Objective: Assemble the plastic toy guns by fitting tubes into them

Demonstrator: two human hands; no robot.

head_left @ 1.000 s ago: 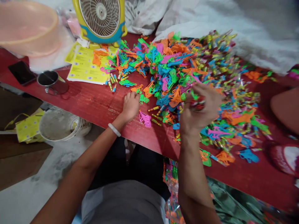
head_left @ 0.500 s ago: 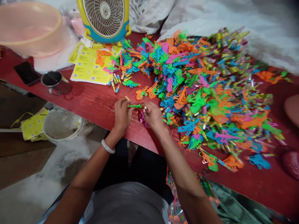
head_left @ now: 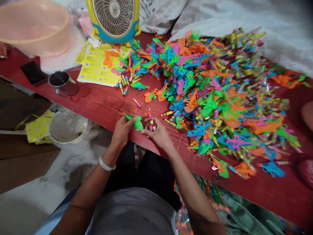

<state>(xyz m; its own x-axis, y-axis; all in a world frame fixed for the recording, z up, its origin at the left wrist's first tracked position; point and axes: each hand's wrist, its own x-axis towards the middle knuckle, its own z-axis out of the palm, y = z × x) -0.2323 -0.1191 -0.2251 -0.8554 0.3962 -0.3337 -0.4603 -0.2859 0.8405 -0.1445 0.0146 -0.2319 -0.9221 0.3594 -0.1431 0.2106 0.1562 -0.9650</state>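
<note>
My left hand (head_left: 121, 130), with a white bangle on the wrist, pinches a green plastic toy gun (head_left: 139, 123) whose lattice grip points right. Just to the right, my right hand (head_left: 159, 133) is closed around several small tubes (head_left: 152, 126) with red and pale ends. A bit of pink plastic (head_left: 149, 115) shows beyond those fingers; whether it is held I cannot tell. On the red table (head_left: 105, 101), a single small tube (head_left: 137, 103) lies beyond my hands. Two orange toy guns (head_left: 160, 94) with green parts rest farther back.
A large heap of colourful toy guns (head_left: 207, 101) and tubes covers the right side. Yellow printed sheets (head_left: 97, 68), a fan (head_left: 114, 19), a metal mug (head_left: 62, 84), a phone (head_left: 33, 73) and a peach basin (head_left: 36, 29) stand left. Below the edge is a bucket (head_left: 68, 127).
My hands have drawn apart and slightly nearer my body. The green toy gun, formerly between both hands, is now in the left alone. The view has shifted a little.
</note>
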